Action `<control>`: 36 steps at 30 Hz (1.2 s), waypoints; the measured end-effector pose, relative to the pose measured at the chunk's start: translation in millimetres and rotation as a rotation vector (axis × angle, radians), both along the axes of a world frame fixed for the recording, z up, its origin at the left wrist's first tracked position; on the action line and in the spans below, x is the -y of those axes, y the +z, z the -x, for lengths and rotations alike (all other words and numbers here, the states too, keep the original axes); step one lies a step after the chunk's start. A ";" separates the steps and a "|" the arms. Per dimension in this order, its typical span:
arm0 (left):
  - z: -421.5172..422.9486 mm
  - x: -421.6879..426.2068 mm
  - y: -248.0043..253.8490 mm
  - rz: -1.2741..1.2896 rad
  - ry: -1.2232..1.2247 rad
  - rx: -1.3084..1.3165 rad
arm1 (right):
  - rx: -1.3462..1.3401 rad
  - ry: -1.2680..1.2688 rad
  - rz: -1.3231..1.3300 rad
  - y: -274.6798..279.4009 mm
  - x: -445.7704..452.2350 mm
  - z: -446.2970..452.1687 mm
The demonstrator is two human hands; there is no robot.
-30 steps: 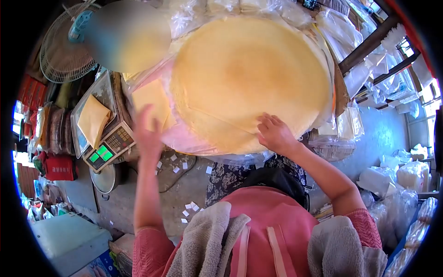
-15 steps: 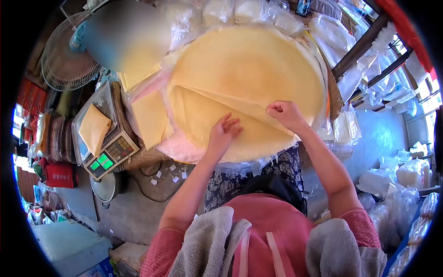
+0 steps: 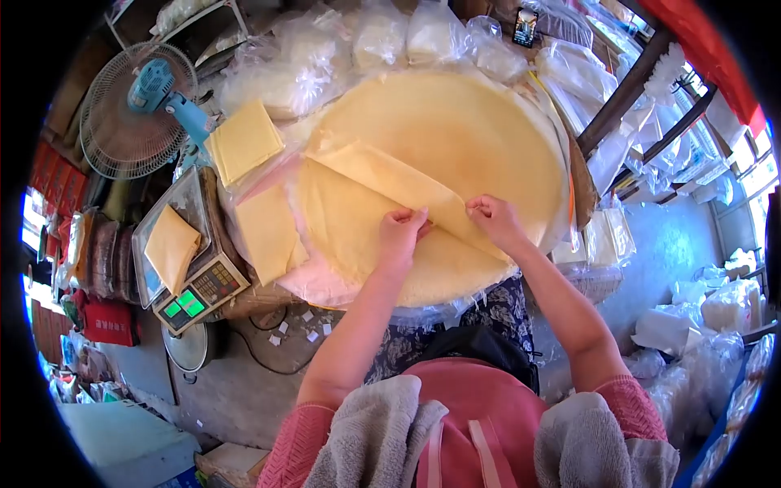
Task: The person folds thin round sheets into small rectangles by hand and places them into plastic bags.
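Observation:
A stack of large, round, thin yellow pancakes [image 3: 472, 114] covers the table in front of me. The top pancake's near part is lifted and folded back, making a long flap [image 3: 382, 172] that slants from upper left to lower right. My right hand [image 3: 496, 221] pinches the flap's edge at its right end. Beside it, my left hand [image 3: 400, 237] is closed at the same edge, fingertips together on the thin sheet. A folded pancake [image 3: 272, 228] lies to the left of the stack.
On the left stands a digital scale [image 3: 207, 294] bearing a folded pancake [image 3: 171, 248]. Behind it are a square folded stack [image 3: 246, 142] and a fan [image 3: 138, 110]. Filled plastic bags [image 3: 381, 37] and a phone [image 3: 525, 27] line the table's back.
My left hand has moved up and right and closed on the sheet's edge. The flap is lifted wider. The view has tilted, showing more of the back of the table.

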State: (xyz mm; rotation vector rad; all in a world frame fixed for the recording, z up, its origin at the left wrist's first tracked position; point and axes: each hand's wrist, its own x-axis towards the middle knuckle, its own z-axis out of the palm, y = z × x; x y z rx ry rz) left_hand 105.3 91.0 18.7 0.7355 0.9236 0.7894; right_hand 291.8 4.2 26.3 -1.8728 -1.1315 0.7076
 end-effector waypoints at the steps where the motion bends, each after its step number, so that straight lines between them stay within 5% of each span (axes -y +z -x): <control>1: -1.5 2.3 1.6 0.006 -0.004 0.012 | 0.024 0.007 -0.023 -2.3 -0.3 -0.4; 12: 9.1 0.6 -6.5 -0.027 -0.130 0.002 | 0.262 0.197 0.109 45.5 26.5 22.8; 15: 6.9 1.5 -23.0 -0.313 -0.145 -0.124 | 0.469 0.211 -0.167 52.6 0.0 43.8; 18: 7.1 15.2 -20.0 -1.082 -0.066 -0.722 | 0.381 0.394 0.039 59.9 -42.9 62.7; 19: 13.1 16.1 -18.2 -1.015 -0.198 -0.681 | 0.364 0.413 0.103 63.0 -51.4 57.6; 21: 13.4 21.1 -23.2 -1.337 -0.153 -0.968 | 0.334 0.454 0.233 69.4 -74.8 41.6; 23: 9.3 23.8 -24.0 -1.460 -0.202 -1.166 | 0.949 0.398 -0.281 29.7 -106.1 -12.4; 26: 4.2 23.8 -18.4 -1.407 -0.337 -1.257 | 0.594 0.170 0.068 181.3 -128.3 -34.9; 27: 4.7 25.0 -17.6 -1.421 -0.322 -1.245 | 1.063 0.118 -0.081 205.9 -142.6 -48.7; 28: 5.0 25.9 -17.6 -1.433 -0.309 -1.234 | 1.244 0.006 -0.120 243.4 -144.2 -55.1; 31: 5.2 26.2 -19.2 -1.440 -0.297 -1.220 | 1.399 -0.166 -0.394 332.8 -135.1 -58.8; 32: 5.2 26.3 -19.3 -1.423 -0.313 -1.239 | 1.550 -0.232 -0.240 350.1 -167.4 -111.4; 33: 5.0 26.4 -19.2 -1.407 -0.329 -1.256 | 1.566 -0.236 -0.628 359.6 -151.2 -94.5; 36: 3.2 27.4 -16.7 -1.390 -0.338 -1.253 | 1.595 -0.405 -0.624 414.0 -133.7 -95.6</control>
